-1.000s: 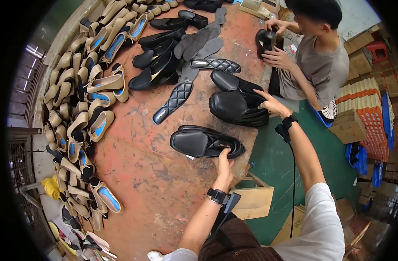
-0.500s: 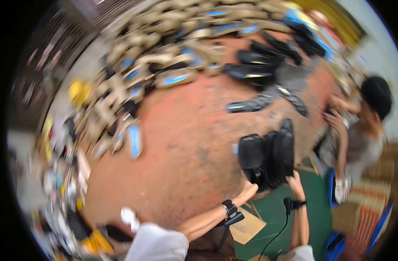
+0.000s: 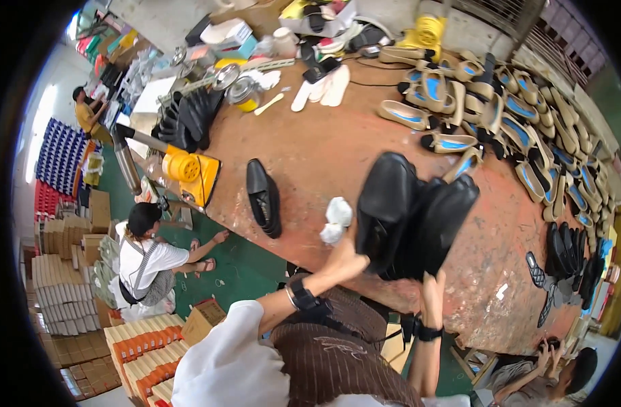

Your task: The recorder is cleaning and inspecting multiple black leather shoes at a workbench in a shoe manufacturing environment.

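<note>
Between my two hands I carry a bunch of black leather shoes (image 3: 386,203), pressed side by side with their toes pointing away from me. My left hand (image 3: 350,258) is closed around the near left side of the bunch. On the near right side, my right hand (image 3: 432,285) grips its lower end, the fingers partly hidden by the shoes. The bunch hangs over the red-brown worktable (image 3: 310,183). Beside my left hand lies a crumpled white wad (image 3: 337,220). Farther left, a single black shoe (image 3: 263,198) stands on the table near its edge.
Tan flats with blue insoles (image 3: 521,129) crowd the far right. More black shoes (image 3: 188,119) stand at the left, behind a yellow machine (image 3: 188,173). White insoles (image 3: 322,89) and a metal tin (image 3: 244,93) lie at the back. One person (image 3: 151,251) squats at left; another (image 3: 561,373) works lower right.
My view has swung left, bringing the table's left end and the single black shoe into sight. The held shoes have come from the table's right edge to over the tabletop, still in both hands.
</note>
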`<state>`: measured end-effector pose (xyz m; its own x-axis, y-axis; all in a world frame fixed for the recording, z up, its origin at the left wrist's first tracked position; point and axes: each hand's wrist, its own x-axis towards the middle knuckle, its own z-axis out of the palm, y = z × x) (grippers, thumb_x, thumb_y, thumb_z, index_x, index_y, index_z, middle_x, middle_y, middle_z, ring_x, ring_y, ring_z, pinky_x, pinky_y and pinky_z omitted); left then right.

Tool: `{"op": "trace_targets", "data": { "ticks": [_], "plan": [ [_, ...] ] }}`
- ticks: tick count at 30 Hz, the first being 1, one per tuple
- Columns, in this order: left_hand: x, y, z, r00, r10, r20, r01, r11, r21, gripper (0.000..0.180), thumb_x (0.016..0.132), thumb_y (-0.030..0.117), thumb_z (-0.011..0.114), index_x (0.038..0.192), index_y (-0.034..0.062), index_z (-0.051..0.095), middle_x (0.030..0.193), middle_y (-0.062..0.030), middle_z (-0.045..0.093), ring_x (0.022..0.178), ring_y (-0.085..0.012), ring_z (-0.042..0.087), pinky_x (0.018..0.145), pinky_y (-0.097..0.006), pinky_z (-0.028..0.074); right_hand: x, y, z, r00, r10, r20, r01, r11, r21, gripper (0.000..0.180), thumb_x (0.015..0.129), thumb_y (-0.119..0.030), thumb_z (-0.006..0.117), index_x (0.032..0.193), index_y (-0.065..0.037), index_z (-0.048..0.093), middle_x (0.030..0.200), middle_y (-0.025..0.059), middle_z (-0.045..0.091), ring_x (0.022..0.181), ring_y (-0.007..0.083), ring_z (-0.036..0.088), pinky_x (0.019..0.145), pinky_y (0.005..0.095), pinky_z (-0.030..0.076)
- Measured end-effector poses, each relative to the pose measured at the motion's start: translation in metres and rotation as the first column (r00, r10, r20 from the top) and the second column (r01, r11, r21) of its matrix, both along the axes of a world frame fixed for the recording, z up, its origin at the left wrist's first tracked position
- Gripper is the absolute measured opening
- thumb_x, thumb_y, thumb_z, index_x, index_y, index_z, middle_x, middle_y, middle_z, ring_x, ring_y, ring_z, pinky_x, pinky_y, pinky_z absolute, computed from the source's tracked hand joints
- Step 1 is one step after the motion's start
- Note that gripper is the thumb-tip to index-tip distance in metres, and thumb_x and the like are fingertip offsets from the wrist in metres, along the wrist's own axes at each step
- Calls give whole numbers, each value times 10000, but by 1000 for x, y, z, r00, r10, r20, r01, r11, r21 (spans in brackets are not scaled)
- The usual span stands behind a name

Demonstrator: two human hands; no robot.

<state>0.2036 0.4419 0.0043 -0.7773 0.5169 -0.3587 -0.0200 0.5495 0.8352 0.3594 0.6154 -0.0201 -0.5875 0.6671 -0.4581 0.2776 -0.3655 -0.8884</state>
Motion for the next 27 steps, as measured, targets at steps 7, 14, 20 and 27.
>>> {"op": "trace_targets", "data": {
  "ticks": [7,14,20,27],
  "plan": [
    [-194,-150,-40,912,175,371,-323,865,385,864,565,29,599,1373,9,295,1125,-196,534,1035,-263,508,904,-333,419,-228,-140,-25,982,162,-94,-168,985,-49,380,792,31,425,1149,38,555,1049,104,621,926,199,591,825,342,482],
    [-272,-218,-35,635,112,764,-508,807,303,729,680,46,531,1381,57,330,1102,-85,543,980,-206,540,846,-301,442,-302,-196,-96,899,166,404,-181,984,-3,393,831,-105,426,1212,-27,486,978,121,592,739,227,611,658,377,539],
    [-266,-318,-2,775,37,631,-487,671,559,780,643,-6,511,1399,7,318,1185,-73,522,981,-156,522,802,-253,433,-315,-226,-108,879,113,464,-252,935,250,669,811,-206,580,1376,26,308,1113,252,576,896,311,606,791,342,484],
    [-170,-423,10,638,284,716,-603,762,235,856,591,33,521,1414,-5,287,1300,-107,471,1194,-201,459,962,-276,370,-251,-306,-78,953,88,290,-257,743,618,623,860,-273,591,1291,93,331,1285,278,400,1198,365,413,1030,432,298]
  ]
}}
